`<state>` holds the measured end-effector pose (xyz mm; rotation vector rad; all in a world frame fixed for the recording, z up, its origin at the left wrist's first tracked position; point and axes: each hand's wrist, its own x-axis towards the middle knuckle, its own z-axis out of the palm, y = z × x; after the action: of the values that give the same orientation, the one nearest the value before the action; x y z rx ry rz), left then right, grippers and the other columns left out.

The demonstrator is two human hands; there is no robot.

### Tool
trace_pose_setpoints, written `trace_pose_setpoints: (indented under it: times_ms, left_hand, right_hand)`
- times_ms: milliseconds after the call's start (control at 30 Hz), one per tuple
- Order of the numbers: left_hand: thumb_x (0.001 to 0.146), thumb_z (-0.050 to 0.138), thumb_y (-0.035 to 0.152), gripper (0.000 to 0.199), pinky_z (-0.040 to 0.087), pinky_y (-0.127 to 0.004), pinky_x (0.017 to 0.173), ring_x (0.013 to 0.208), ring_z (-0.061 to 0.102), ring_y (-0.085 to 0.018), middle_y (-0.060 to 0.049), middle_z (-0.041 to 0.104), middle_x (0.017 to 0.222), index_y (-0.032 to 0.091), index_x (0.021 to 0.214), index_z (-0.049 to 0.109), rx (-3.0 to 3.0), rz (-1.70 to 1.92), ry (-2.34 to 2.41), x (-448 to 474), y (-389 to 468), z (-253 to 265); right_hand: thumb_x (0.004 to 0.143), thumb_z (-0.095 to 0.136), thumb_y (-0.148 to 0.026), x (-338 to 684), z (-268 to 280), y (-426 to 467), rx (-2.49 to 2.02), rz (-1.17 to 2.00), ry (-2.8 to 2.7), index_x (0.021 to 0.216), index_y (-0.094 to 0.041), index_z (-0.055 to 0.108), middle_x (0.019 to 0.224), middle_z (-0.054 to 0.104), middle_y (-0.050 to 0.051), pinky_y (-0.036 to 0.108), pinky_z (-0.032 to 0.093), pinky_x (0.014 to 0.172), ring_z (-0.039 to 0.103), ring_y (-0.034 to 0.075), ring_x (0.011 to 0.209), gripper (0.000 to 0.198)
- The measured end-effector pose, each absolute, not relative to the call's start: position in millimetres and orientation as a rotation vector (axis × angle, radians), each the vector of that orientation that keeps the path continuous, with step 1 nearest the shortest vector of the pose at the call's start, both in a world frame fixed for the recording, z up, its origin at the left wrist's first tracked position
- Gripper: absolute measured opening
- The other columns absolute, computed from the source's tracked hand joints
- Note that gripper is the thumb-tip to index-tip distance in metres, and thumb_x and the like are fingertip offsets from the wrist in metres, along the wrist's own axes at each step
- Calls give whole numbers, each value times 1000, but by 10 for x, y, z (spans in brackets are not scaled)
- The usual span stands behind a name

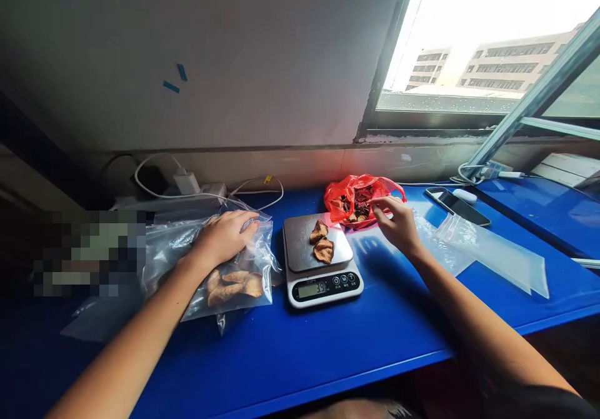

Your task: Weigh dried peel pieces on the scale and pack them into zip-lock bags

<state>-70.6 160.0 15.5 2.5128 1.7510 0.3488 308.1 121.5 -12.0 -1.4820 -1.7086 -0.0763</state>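
My left hand [227, 234] lies with fingers stretched out over a clear zip bag [262, 262] holding several dried brown slices [234, 286]. In the middle stands a kitchen scale [325, 291] with a steel plate; its display seems to read about 3.9. Two dried brown slices [323, 250] rest on the plate, close together. Behind and to the right of the scale, a red plastic bag [340, 192] is spread open around many dark dried pieces [359, 203]. At its right side is my right hand [396, 219], thumb and fingertips pinched together; whatever is between them is hidden.
Empty zip bags [497, 253] lie on the blue table [375, 338] at the right. Behind them are a phone [457, 206] and a white case [465, 195]. A charger [186, 182] with white cables sits at the back left. A window [469, 50] rises at the back right.
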Motion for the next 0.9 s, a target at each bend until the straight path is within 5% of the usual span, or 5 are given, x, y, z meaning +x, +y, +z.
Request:
trace_pose_setpoints:
  times_ms: [233, 467, 733, 900]
  left_hand:
    - [96, 35, 42, 46, 46, -42, 105, 121, 62, -28, -5, 68, 132, 25, 124, 67, 2546, 374, 1734, -706, 1545, 172]
    - [96, 33, 43, 50, 44, -41, 109, 126, 59, -27, -6, 65, 135, 22, 128, 64, 2551, 297, 1696, -683, 1546, 140]
    - [94, 34, 47, 52, 44, -43, 107, 124, 59, -28, -7, 66, 134, 22, 127, 65, 2535, 320, 1648, -702, 1597, 124]
    - [94, 33, 47, 53, 42, -42, 109, 125, 58, -28, -6, 65, 134, 22, 128, 65, 2542, 329, 1645, -704, 1593, 119]
  right_hand:
    - [80, 51, -22, 3099, -88, 1771, -1889, -73, -1621, 77, -20, 75, 82, 74, 11, 31, 47, 71, 66, 22, 79, 24]
    - [88, 49, -34, 2978, -258, 1943, -1955, 8, -1728, 94, -17, 75, 100, 75, 12, 29, 43, 72, 66, 22, 88, 32]
    - [92, 49, -47, 2939, -266, 1953, -2076, -59, -1812, 109, -16, 73, 124, 64, 19, 47, 41, 94, 55, 35, 116, 42]
    - [91, 50, -42, 2905, -225, 1965, -2125, -22, -1815, 116, -20, 70, 131, 62, 17, 49, 44, 93, 54, 37, 118, 39]
